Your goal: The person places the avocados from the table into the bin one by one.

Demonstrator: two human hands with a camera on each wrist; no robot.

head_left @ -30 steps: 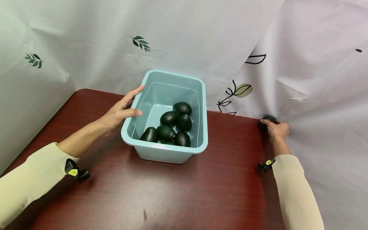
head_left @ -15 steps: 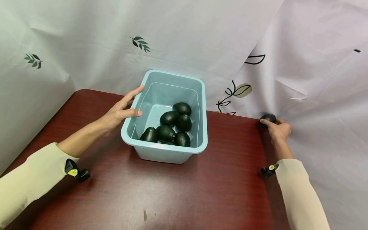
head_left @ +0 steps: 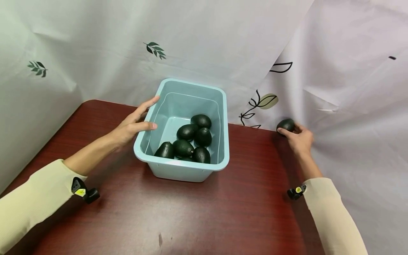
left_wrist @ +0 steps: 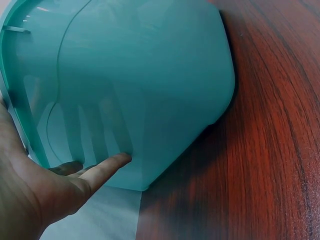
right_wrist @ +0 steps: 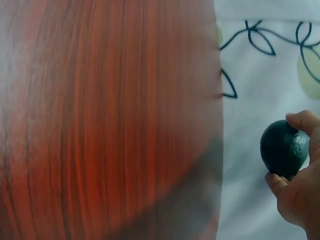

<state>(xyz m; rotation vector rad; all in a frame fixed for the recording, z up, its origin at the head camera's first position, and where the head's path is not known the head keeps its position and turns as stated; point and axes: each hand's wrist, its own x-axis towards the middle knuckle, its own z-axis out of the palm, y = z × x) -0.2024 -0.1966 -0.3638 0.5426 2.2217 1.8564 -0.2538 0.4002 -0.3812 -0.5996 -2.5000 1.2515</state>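
A light blue plastic tub (head_left: 178,172) stands on the table in the head view, with several dark green avocados (head_left: 183,148) at its bottom. My left hand (head_left: 129,125) holds the tub's left side, thumb over the rim and other fingers against the outer wall; the left wrist view shows those fingers (left_wrist: 107,167) touching the wall. At the far right, my right hand (head_left: 301,141) grips one avocado (head_left: 285,126) between thumb and fingers. The right wrist view shows this avocado (right_wrist: 284,149) clasped from the side, partly covered by the hand.
The reddish-brown wooden table (head_left: 191,219) reaches to a white curtain (head_left: 111,53) with leaf prints at the back and sides. The right hand is near the table's back right edge, close to the curtain. A small black device (head_left: 296,191) sits on each wrist.
My right hand has lifted the avocado a little off the far right corner and carried it leftward. My left hand and the tub have stayed in place.
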